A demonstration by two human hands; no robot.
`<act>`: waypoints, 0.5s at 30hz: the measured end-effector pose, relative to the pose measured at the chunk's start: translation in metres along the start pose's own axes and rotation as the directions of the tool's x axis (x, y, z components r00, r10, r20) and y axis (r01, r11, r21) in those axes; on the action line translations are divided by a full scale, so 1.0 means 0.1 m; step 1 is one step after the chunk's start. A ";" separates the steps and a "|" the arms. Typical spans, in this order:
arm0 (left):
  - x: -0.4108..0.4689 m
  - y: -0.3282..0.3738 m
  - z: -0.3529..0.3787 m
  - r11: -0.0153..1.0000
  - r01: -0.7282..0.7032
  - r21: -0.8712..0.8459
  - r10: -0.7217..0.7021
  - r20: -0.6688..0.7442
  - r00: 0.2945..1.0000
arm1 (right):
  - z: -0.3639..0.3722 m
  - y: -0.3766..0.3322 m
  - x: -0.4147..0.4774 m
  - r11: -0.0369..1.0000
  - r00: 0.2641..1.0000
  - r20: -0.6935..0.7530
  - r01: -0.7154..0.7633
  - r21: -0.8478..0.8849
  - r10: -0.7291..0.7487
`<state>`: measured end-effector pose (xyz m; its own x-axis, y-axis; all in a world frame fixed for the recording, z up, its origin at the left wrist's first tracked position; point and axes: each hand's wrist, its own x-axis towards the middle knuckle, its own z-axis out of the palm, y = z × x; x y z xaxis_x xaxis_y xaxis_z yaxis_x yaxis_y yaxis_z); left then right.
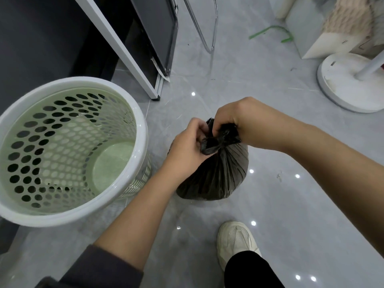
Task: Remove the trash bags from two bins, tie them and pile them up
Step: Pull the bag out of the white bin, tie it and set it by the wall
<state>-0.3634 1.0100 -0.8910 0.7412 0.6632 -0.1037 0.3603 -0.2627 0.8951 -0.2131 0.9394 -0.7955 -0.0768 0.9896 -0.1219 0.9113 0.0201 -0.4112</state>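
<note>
Beside the bin, a seemingly full bag, left hand and right hand tight round its neck.

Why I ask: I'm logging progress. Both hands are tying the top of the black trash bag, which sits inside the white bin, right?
One thing is wrong. The head view shows the left hand and right hand tying the top of the black trash bag, but it sits on the floor beside the white bin, not inside it.
</note>
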 end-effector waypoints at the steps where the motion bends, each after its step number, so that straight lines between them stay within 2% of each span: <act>1: 0.02 -0.01 0.01 0.999 -0.007 -0.041 0.009 0.042 0.999 | 0.02 0.02 0.01 0.999 0.999 -0.018 0.032 0.008 -0.032; 3: 0.05 -0.02 0.03 0.990 -0.028 -0.139 0.044 0.110 0.993 | 0.05 0.04 0.03 0.996 0.997 -0.052 0.067 0.052 -0.064; 6: 0.10 -0.01 0.11 0.986 0.010 -0.169 0.013 0.137 0.991 | 0.08 0.07 0.05 0.985 0.995 -0.088 0.055 0.166 -0.040; 9: 0.12 0.03 0.23 0.981 0.048 -0.186 -0.025 0.125 0.992 | 0.09 0.16 0.04 0.941 0.982 -0.073 -0.142 0.306 0.172; 10: 0.11 0.02 0.24 0.982 0.057 -0.183 -0.040 0.095 0.995 | 0.09 0.17 0.06 0.899 0.965 -0.045 -0.223 0.377 0.259; 12: 0.10 0.01 0.25 0.978 0.096 -0.184 -0.081 0.090 0.993 | 0.09 0.17 0.11 0.749 0.918 0.028 -0.339 0.570 0.395; 13: 0.10 0.03 0.26 0.976 0.118 -0.184 -0.098 0.119 0.988 | 0.10 0.19 0.12 0.667 0.892 0.065 -0.380 0.641 0.447; 15: 0.12 0.08 0.29 0.970 0.159 -0.181 -0.124 0.192 0.974 | 0.12 0.26 0.15 0.594 0.858 0.098 -0.427 0.682 0.504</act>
<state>-0.3350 0.9959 -0.8979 0.7859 0.5435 -0.2950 0.3648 -0.0223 0.9308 -0.1950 0.9527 -0.8188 0.3531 0.8455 -0.4006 0.2981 -0.5075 -0.8084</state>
